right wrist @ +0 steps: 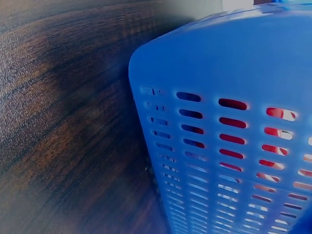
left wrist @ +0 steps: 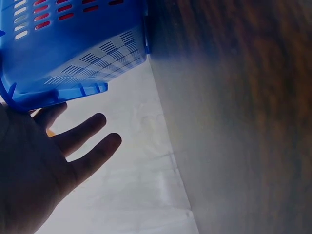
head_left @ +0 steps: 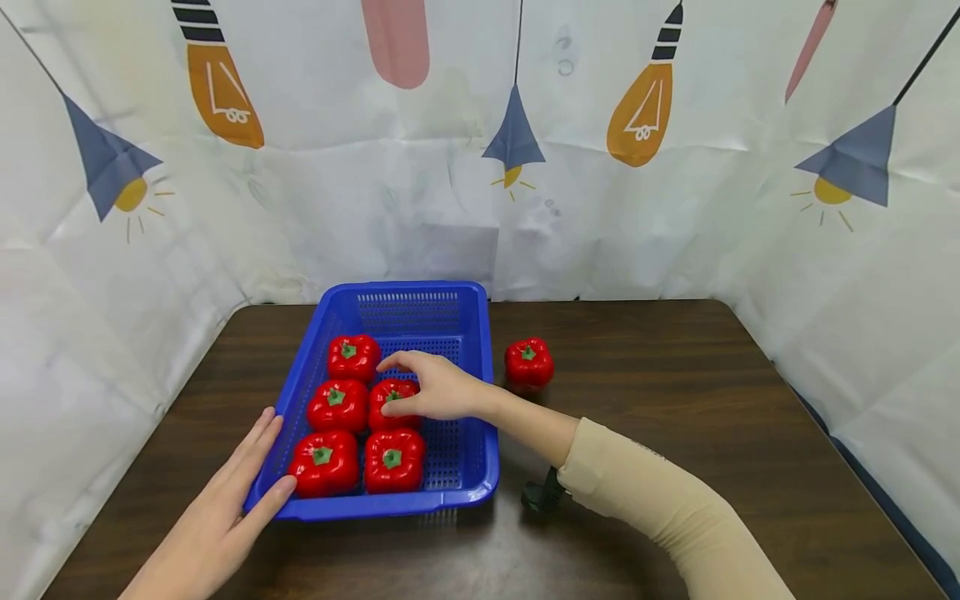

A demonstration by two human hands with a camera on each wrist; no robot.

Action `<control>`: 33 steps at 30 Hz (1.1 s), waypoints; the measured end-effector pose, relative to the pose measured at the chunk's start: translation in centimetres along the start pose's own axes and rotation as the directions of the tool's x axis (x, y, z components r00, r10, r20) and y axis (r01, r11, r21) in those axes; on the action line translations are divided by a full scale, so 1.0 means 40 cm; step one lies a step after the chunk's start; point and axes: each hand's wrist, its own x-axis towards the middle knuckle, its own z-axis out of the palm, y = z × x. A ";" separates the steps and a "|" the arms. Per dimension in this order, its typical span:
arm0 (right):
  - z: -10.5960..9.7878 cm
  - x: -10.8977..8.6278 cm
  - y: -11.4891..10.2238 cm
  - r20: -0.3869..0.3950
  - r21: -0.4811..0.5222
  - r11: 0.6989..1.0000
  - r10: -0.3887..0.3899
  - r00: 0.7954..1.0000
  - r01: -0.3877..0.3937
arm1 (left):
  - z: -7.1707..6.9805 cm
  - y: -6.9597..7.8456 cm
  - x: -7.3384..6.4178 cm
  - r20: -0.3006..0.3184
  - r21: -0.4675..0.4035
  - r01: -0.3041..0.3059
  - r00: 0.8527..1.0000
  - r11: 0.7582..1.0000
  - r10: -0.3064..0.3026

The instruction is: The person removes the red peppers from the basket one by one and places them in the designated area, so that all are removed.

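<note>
Midway along the right-hand row, the red pepper (head_left: 381, 398) sat inside the blue basket (head_left: 375, 504) among five others (head_left: 393, 475). My right hand (head_left: 438, 387) was over it, fingers loose and parted. My left hand (head_left: 225, 508) lay spread at the near-left rim, fingers straight. Rightward, a lone pepper (head_left: 528, 367) stood on the brown table (head_left: 675, 400), before a lamp-patterned cloth (head_left: 337, 208).

A dark table (head_left: 675, 433), its far corners rounded, stands before creased white cloth (head_left: 337, 217) printed with three blue lamps (head_left: 514, 133), two orange bulbs (head_left: 225, 96) and some pink shapes (head_left: 396, 42). Beyond the right edge runs a dark strip (head_left: 899, 521), possibly fabric.
</note>
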 end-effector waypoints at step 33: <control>-0.009 -0.006 0.003 0.080 -0.054 0.998 0.028 0.996 -0.024 | 0.001 0.002 0.000 -0.009 -0.005 -0.011 1.000 1.000 0.011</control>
